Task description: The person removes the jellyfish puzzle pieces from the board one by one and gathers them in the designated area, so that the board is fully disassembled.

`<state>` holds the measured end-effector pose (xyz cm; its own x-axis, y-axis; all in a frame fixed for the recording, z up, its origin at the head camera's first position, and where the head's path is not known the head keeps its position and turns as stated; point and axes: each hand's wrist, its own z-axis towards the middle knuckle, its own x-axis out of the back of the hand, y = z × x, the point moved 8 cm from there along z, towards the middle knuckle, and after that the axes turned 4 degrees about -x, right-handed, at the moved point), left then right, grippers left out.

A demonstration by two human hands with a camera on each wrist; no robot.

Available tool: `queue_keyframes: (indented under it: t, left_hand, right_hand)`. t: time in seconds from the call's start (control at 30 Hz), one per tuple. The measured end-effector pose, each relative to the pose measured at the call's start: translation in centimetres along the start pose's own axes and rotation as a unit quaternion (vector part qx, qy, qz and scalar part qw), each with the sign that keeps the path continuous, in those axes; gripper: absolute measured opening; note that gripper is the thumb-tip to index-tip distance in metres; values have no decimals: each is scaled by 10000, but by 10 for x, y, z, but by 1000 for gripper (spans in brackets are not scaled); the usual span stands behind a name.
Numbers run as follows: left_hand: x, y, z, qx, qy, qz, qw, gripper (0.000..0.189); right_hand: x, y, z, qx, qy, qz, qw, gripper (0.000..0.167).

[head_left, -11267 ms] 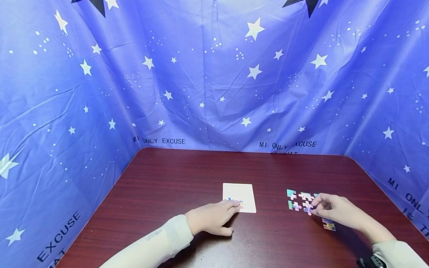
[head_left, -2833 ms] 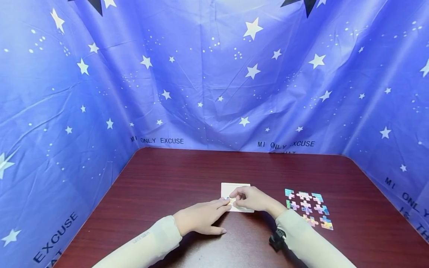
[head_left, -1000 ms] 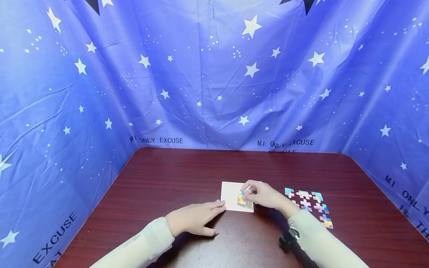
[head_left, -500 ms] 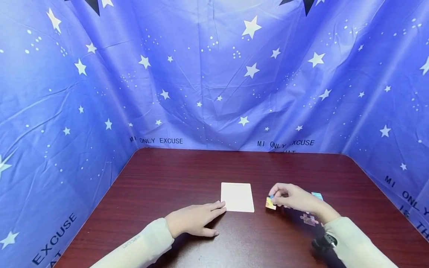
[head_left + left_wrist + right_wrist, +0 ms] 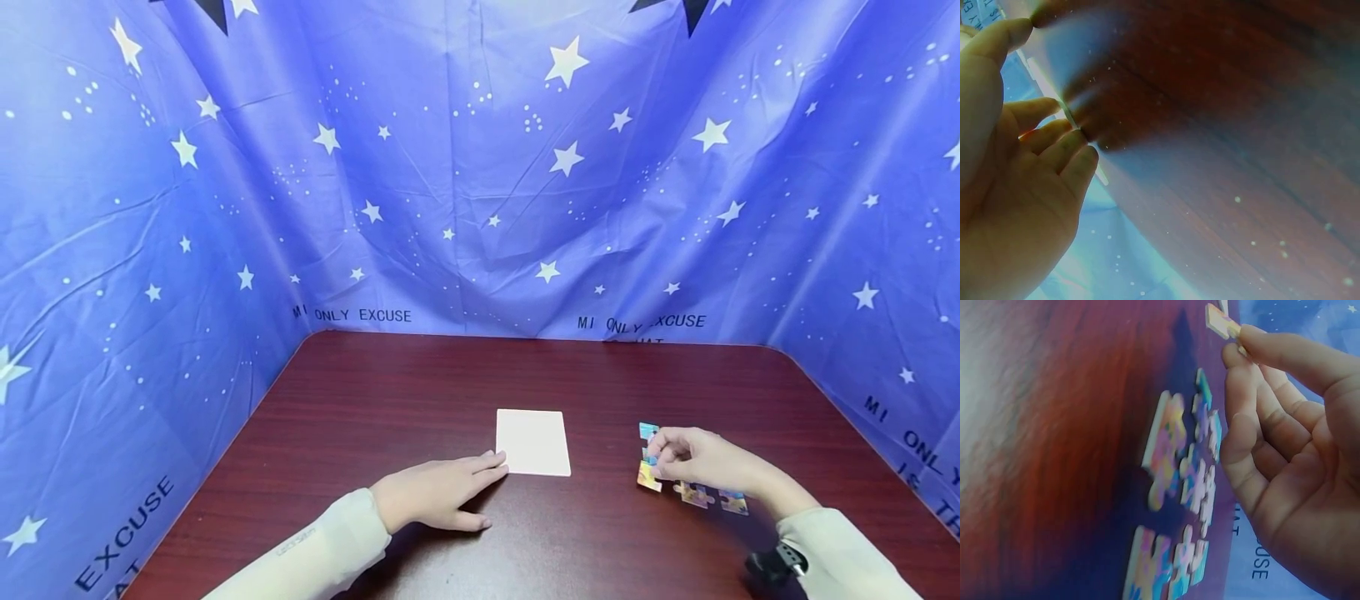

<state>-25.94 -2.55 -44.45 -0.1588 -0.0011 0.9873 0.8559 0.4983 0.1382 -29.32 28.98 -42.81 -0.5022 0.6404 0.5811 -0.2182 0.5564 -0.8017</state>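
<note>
Between thumb and fingertips my right hand (image 5: 701,457) pinches a yellow jigsaw piece (image 5: 649,476), also plain in the right wrist view as a small pale-yellow jigsaw piece (image 5: 1222,322) at the top. It is held over the left edge of a group of colourful jigsaw pieces (image 5: 693,495), several of which my hand hides from the head view. My left hand (image 5: 442,492) lies with fingers stretched out, its fingertips at the lower left corner of a white square tray (image 5: 533,442). No piece shows on that tray.
Dark red wooden table (image 5: 405,392) lies under everything. A blue star-printed curtain (image 5: 480,167) hangs behind and along both sides. A black strap device (image 5: 776,568) sits on my right wrist.
My right hand has lifted the yellow jigsaw piece off the white tray and carried it right, to the group of pieces. My left hand has drawn back from the tray's middle to its corner.
</note>
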Motion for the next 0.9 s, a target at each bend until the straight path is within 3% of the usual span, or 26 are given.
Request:
queue_keyframes:
  t: [0.23, 0.67, 0.9]
  left_hand:
    - [1, 1, -1, 25, -19, -8, 10000, 70]
    - [3, 2, -1, 38, -16, -45, 10000, 69]
    - [2, 2, -1, 14, -5, -38, 10000, 69]
  right_hand:
    - [-8, 16, -6, 57, -353, 571, 9977, 11]
    - [-7, 17, -6, -101, 156, -180, 9997, 10]
    - [-6, 17, -7, -219, 365, -278, 9987, 14]
